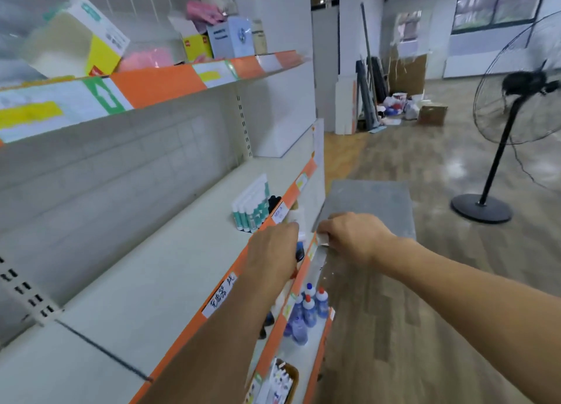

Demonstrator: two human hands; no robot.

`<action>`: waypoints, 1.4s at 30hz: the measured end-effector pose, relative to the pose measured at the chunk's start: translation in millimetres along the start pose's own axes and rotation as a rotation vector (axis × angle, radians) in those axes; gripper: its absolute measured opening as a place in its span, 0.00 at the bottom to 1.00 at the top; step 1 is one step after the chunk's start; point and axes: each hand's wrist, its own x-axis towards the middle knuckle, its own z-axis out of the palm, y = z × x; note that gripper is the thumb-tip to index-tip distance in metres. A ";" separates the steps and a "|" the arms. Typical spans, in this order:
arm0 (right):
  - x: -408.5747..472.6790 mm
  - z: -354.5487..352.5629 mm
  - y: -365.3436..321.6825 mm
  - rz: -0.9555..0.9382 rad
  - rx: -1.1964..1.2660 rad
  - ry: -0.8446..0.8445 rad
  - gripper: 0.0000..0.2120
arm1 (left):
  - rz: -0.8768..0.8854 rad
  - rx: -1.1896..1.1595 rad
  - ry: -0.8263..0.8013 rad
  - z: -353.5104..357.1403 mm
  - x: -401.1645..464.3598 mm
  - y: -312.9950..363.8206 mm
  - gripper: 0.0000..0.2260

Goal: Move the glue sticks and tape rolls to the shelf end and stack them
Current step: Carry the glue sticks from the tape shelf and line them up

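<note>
Both our forearms are reaching out past the orange shelf edge (194, 324), the left hand (273, 252) curling round something dark we cannot identify and the right hand (352, 236) pinching a small pale item, perhaps a tape roll. Glue sticks (250, 206) are lying just beyond the left hand, nearer it, long axes running back along the shelf toward its far end.

Both arms reach forward — left hand (273, 252) and right hand (352, 236) curled.
</note>
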 end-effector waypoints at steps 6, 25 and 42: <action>72.7 13.2 60.8 0.018 0.011 -0.007 0.11 | 0.004 0.004 -0.018 31.7 103.0 -6.7 0.11; 288.6 53.3 156.0 -0.184 0.126 -0.045 0.14 | -0.174 -0.025 0.091 64.7 285.9 -42.0 0.14; 370.1 78.6 110.2 -0.624 1.004 -0.060 0.19 | -0.755 -0.460 0.537 50.8 263.6 -61.5 0.13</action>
